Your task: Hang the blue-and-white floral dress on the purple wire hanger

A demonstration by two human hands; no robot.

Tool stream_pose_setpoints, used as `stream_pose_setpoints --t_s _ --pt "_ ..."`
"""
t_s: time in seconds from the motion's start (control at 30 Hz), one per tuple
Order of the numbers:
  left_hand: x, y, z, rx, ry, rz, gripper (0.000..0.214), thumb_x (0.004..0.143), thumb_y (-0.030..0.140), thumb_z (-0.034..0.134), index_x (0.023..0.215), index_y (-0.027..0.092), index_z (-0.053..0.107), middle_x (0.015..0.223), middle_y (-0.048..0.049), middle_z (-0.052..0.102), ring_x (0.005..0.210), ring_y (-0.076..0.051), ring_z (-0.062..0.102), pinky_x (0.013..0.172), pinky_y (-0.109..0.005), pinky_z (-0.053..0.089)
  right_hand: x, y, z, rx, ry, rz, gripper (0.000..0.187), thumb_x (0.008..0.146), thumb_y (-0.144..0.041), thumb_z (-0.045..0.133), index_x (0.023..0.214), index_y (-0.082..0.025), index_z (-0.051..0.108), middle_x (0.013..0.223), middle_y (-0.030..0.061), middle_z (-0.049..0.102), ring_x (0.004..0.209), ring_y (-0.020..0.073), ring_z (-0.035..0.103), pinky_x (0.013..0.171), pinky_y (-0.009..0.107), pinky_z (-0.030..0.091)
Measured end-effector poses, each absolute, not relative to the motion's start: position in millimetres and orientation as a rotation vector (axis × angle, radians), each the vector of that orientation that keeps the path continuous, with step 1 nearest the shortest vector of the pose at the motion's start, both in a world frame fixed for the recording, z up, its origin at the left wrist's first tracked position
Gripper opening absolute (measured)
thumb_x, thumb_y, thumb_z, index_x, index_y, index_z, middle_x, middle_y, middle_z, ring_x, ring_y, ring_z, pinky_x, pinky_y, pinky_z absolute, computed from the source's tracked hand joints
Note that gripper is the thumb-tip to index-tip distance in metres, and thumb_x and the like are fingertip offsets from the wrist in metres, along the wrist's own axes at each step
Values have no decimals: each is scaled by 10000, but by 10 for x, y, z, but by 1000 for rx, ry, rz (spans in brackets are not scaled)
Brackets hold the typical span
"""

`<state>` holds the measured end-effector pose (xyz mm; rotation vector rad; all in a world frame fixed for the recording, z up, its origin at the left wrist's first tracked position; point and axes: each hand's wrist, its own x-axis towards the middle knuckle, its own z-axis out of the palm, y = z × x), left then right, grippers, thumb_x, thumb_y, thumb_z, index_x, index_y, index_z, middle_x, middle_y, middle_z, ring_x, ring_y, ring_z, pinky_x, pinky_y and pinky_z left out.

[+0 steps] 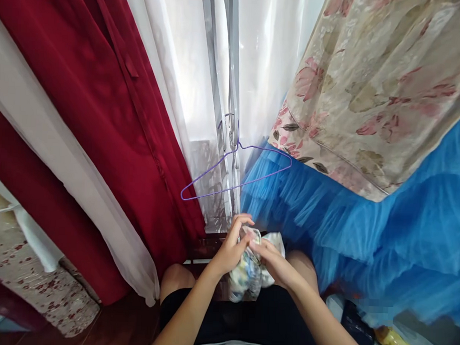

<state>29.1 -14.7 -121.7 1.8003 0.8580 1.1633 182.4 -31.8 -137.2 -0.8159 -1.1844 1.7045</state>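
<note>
A small bundle of white patterned cloth (249, 279) with blue and yellow marks rests on my lap, held between both hands. My left hand (229, 248) is closed on its left side, fingers curled over the top edge. From the right, my right hand (274, 262) pinches the cloth's upper fold. An empty purple wire hanger (233, 175) hangs on the window bars just above my hands.
A dark red garment (104, 112) and white sheer curtains (173, 65) hang at left. A blue tulle skirt (382, 223) and a floral fabric (376, 87) hang at right. Dark wooden floor (122, 325) lies below; a dark flat object (356, 325) sits at lower right.
</note>
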Motion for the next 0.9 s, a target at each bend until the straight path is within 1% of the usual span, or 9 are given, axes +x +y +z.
stream_pose_setpoints --t_s 0.07,0.13,0.23,0.33,0.43,0.53,0.63,0.8,0.9 --pt "100 -212 -1323 1717 711 889 489 1008 552 471 1394 252 468 1355 -108 560 1279 -273 532 1117 -426 401 1895 -373 -1310 -748 -1299 1867 389 740 -478 849 935 -169 713 793 23 673 741 174 611 723 283 492" --pt "-70 -304 -1456 1697 684 714 617 970 589 530 1459 226 430 1350 -108 586 1237 -278 559 1115 -426 405 1980 -373 -1208 -686 -1420 1937 379 703 -397 886 924 -150 703 779 8 662 693 143 583 678 255 475" --pt "-341 -412 -1688 1792 869 575 554 913 551 641 1329 187 597 1228 -81 677 1093 -275 623 1009 -386 474 2120 -273 -1005 -717 -1592 1869 346 713 -354 871 926 -136 706 793 13 684 690 145 594 674 255 483" --pt "-737 -360 -1863 1939 1158 582 384 946 500 596 1095 167 717 1024 -53 732 931 -244 645 877 -339 500 2268 -65 -794 -917 -1728 1573 276 754 -334 818 911 -135 709 811 31 712 694 167 620 656 266 488" --pt "-1209 -134 -1839 2161 1380 694 301 953 432 588 1028 178 732 1041 -71 735 992 -254 627 954 -369 460 2382 258 -615 -1071 -1892 1055 202 761 -290 767 902 -157 711 816 37 729 721 200 649 650 277 482" --pt "-1557 165 -1566 2419 1481 710 249 980 349 537 1121 241 711 1232 -75 706 1183 -272 568 1088 -458 341 2401 655 -510 -1112 -1998 598 333 770 -264 720 1092 -184 729 1020 75 771 885 263 704 779 327 510" --pt "-1693 468 -1150 2540 1616 678 230 982 344 528 1125 262 688 1298 -70 678 1268 -285 509 1068 -510 303 2338 1002 -511 -1135 -1979 388 472 800 -299 686 1256 -179 698 1191 124 756 1006 308 718 881 378 510" --pt "-1699 872 -493 2556 1785 745 260 945 439 567 959 211 693 1229 -99 691 1242 -320 513 1024 -528 320 2251 1212 -618 -1183 -1943 357 282 884 -352 595 955 -155 783 898 104 803 840 287 741 724 322 497" --pt "-1668 917 -178 2611 1735 812 195 900 382 607 919 214 704 1268 -94 688 1273 -333 499 1051 -549 312 2245 1166 -631 -1194 -1937 372 292 901 -354 583 939 -156 793 857 86 802 799 274 736 658 293 470"
